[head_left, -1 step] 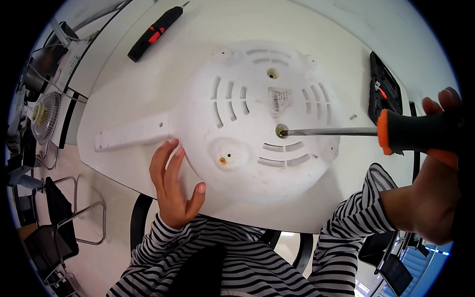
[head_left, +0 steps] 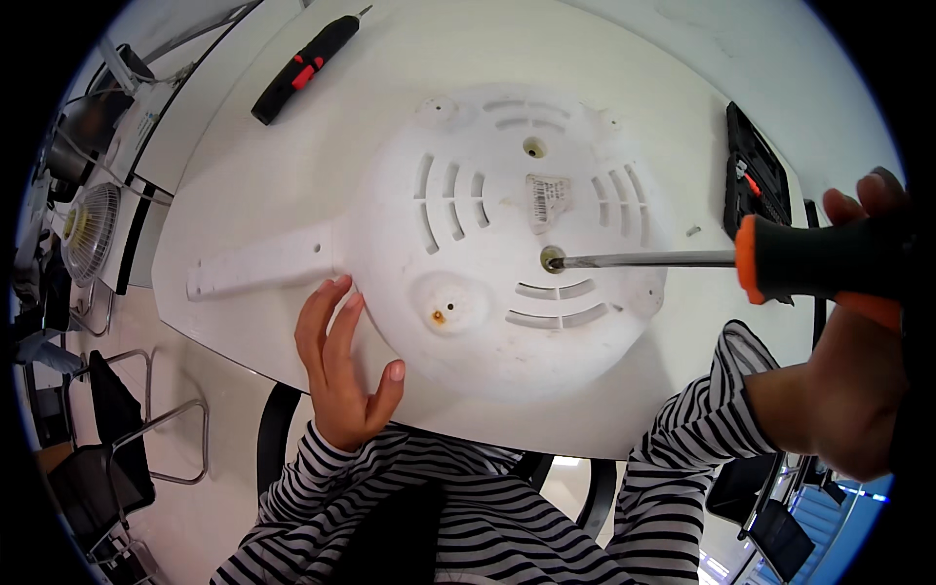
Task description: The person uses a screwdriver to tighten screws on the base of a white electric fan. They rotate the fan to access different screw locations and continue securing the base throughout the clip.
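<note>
Now my right grip (head_left: 853,400), seemingly closed round the screwdriver (head_left: 770,259), should push straight; my open left grip (head_left: 341,380) should steady the base (head_left: 507,219).

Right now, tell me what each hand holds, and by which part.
Right hand: the screwdriver, by its black-and-orange handle. Left hand: nothing, open beside the white base.

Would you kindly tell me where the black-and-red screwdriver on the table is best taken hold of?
I'd grip the black-and-red screwdriver around its thick body, bringing the left hand in from the near left. It lies flat, its blunt end toward that side and its thin bit pointing away to the far right, so the fingers should stay off the tip.
</note>
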Demonstrator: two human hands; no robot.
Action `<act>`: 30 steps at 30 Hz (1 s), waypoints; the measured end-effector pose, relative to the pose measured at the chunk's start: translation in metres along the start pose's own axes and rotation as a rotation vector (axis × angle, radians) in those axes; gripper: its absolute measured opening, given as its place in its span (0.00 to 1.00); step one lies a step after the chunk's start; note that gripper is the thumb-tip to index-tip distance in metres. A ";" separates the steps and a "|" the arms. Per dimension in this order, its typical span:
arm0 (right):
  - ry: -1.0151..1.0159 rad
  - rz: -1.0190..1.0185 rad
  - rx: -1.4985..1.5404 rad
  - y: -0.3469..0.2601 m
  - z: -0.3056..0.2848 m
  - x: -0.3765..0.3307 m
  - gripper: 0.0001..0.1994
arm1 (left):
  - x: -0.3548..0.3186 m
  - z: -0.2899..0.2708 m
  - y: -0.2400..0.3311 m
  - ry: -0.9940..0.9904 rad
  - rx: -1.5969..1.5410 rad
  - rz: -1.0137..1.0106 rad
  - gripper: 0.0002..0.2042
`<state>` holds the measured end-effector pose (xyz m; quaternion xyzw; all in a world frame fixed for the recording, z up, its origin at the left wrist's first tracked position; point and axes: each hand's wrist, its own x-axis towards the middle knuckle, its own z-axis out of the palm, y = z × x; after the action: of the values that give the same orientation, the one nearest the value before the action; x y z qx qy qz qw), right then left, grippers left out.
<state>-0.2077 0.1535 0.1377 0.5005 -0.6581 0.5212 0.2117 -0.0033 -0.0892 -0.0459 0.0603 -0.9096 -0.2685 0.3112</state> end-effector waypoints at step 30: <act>-0.084 0.064 -0.095 0.023 -0.011 0.000 0.28 | -0.004 0.009 0.016 -0.006 -0.006 0.012 0.27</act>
<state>-0.2299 0.1623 0.1307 0.4901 -0.7060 0.4743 0.1909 -0.0045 -0.0708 -0.0454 0.0531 -0.9101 -0.2698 0.3101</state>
